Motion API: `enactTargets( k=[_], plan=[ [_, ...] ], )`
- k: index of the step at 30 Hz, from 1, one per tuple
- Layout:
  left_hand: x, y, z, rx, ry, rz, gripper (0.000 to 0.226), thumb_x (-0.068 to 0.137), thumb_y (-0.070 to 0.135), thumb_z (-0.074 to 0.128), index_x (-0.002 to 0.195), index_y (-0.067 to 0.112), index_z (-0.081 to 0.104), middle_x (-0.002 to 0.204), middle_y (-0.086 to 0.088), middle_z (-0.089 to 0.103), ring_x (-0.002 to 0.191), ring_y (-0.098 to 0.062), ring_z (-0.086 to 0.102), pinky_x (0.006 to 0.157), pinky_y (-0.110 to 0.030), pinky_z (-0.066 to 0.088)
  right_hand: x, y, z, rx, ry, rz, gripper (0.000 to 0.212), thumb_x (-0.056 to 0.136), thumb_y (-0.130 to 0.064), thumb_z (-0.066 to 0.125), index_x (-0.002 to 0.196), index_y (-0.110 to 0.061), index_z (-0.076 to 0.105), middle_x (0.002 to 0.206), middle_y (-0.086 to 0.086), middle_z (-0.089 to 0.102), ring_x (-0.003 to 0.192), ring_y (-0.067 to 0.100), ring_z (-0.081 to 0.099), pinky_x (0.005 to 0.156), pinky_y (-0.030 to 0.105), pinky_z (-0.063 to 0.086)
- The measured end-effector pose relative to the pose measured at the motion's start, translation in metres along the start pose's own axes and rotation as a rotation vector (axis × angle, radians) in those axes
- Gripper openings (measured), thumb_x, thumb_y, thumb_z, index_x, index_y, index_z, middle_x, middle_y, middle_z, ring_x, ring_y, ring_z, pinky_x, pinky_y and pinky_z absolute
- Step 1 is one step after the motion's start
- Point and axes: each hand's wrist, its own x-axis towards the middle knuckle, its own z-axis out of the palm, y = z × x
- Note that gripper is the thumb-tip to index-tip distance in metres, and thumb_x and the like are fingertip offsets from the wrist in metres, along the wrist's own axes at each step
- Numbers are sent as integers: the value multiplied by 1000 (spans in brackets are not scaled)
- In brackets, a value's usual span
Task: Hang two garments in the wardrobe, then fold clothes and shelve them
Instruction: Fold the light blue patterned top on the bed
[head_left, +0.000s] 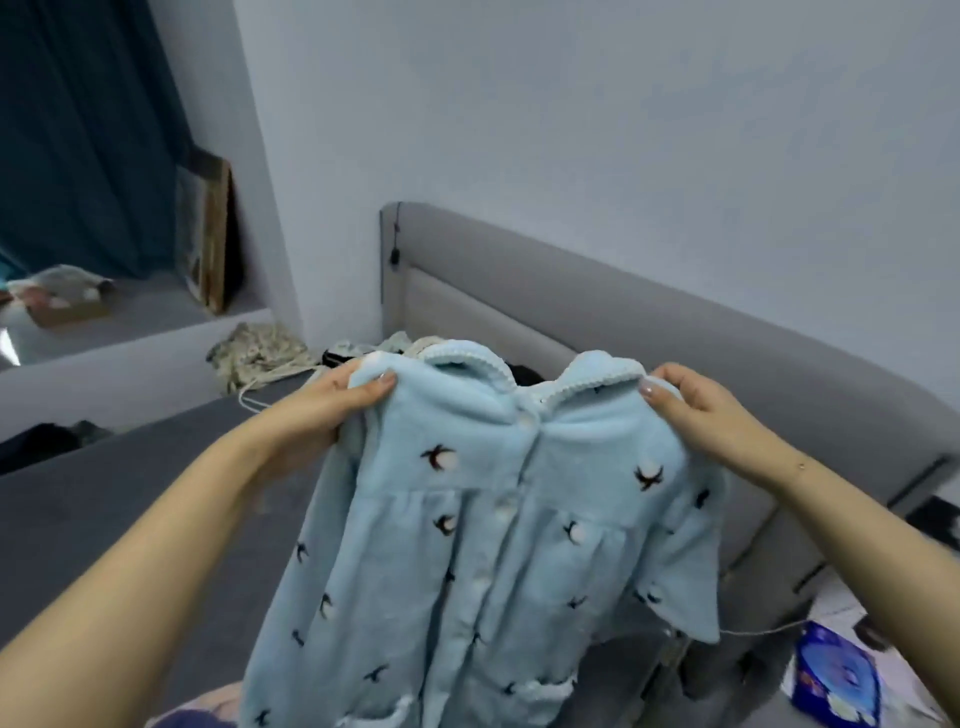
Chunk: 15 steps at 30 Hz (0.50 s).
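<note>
One view only, head cam, wide-angle w/ edges bowed. Sits at the person's head, looks fwd and down along both forearms. Left hand (332, 400) and right hand (696, 400) sit mid-frame, close to lens, holding up a blue garment (483, 545) that fills lower centre. Past them the cam faces a grey headboard (597, 291) and pale wall (571, 104). Bed (104, 509) runs lower left; dark curtain (78, 130) far upper left. Horizon tilted, headboard slopes down to the right.
</note>
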Motion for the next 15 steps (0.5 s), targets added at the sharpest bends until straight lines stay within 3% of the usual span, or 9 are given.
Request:
enactTargets(
  k=[3, 8, 11, 13, 15],
  plan=[
    [34, 51, 18, 108, 13, 81, 32, 85, 49, 67, 114, 37, 66, 117, 3, 70, 110, -16, 66, 77, -23, 56, 4, -15, -51, -84, 120, -67, 25, 94, -54, 47, 80, -34, 55, 72, -19, 58, 64, -1, 50, 61, 17, 40],
    [83, 113, 26, 556, 54, 166, 33, 77, 52, 69, 100, 28, 70, 99, 9, 72, 93, -6, 67, 77, -17, 51, 19, -26, -128, -221, 231, -67, 47, 72, -68, 60, 67, -22, 65, 63, -10, 62, 63, 6, 53, 63, 27, 41],
    [107, 139, 33, 722, -78, 122, 20, 78, 54, 68, 94, 43, 73, 95, 21, 72, 90, 4, 66, 69, -5, 46, 27, -26, -162, -438, 189, -13, 59, 69, -74, 62, 50, -20, 50, 46, -9, 42, 47, 8, 37, 53, 31, 30],
    [124, 150, 35, 741, -171, 54, 24, 78, 52, 72, 97, 38, 74, 100, 14, 74, 96, -2, 68, 75, -10, 48, 31, -24, -180, -396, 165, -24, 62, 68, -71, 64, 49, -16, 44, 49, -8, 35, 48, 9, 32, 52, 29, 26],
    [146, 156, 35, 660, -295, 25, 33, 82, 43, 74, 111, 26, 72, 114, 3, 72, 109, -15, 66, 88, -21, 51, 35, -18, -194, -255, 161, -63, 60, 71, -65, 65, 56, -11, 45, 56, -6, 39, 53, 8, 36, 50, 21, 28]
  ],
)
